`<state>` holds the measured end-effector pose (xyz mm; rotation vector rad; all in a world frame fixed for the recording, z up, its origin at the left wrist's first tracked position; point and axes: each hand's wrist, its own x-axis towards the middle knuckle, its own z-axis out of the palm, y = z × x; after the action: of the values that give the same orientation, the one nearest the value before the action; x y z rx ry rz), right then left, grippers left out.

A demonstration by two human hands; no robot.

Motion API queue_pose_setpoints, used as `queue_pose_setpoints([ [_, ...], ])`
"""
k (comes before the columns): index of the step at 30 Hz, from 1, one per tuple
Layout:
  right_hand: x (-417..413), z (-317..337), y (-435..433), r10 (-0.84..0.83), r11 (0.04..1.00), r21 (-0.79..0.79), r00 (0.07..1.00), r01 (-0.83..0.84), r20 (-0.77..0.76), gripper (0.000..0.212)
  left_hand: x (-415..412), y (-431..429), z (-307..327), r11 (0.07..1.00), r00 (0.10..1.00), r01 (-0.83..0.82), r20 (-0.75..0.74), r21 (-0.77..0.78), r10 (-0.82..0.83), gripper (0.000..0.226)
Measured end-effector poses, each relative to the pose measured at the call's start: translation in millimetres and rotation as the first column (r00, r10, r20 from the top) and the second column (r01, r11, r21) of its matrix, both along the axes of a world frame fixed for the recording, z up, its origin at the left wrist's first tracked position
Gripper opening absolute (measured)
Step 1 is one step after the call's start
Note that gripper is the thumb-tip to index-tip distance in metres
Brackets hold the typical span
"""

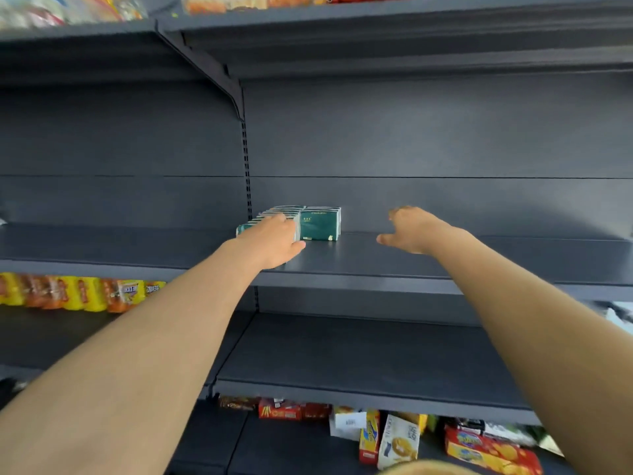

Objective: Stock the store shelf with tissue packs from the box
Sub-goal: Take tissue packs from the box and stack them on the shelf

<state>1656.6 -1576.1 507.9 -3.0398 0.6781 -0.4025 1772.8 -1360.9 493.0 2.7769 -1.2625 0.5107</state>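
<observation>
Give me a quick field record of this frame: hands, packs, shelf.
left hand: laid on the left row of tissue packs, fingers flat along its top
right hand: open, holds nothing, over the shelf right of the packs
tissue packs: green, two rows side by side, at the back by the upright
shelf: dark grey, middle tier
below: snack packs on the lower left tier

You had bare shelf (479, 258) to the right of the tissue packs (320, 223), running on to the picture's edge, with ample height under the upper shelf (376, 39). The packs sat just beside the slotted post (246, 159); your left hand (274, 240) lay across their front, and your right hand (412, 231) hung over the bare stretch.
</observation>
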Motion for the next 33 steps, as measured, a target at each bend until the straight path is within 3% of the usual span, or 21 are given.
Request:
queue_pose_setpoints([
  [10, -146, -10, 33, -0.004, 0.999, 0.046, 0.998, 0.001, 0.064, 0.054, -139, 22, 4, 0.996, 0.998, -0.01, 0.063, 0.09, 0.004, 0.039],
  [19, -273, -57, 40, -0.046, 0.996, 0.075, 0.998, 0.049, -0.037, 0.056, -245, 19, -38, 0.999, 0.995, 0.054, -0.087, -0.005, -0.054, 0.05],
  [26, -330, -152, -1, -0.015, 0.994, 0.101, 0.98, 0.035, -0.196, 0.054, -307, -17, -119, 0.997, 0.973, 0.082, -0.216, -0.013, -0.083, 0.044],
  [33, -357, -276, -71, 0.135, 0.98, 0.191, 0.9, -0.059, -0.414, 0.04, -345, -86, -244, 1.0, 0.936, -0.014, -0.351, 0.019, 0.02, 0.041],
])
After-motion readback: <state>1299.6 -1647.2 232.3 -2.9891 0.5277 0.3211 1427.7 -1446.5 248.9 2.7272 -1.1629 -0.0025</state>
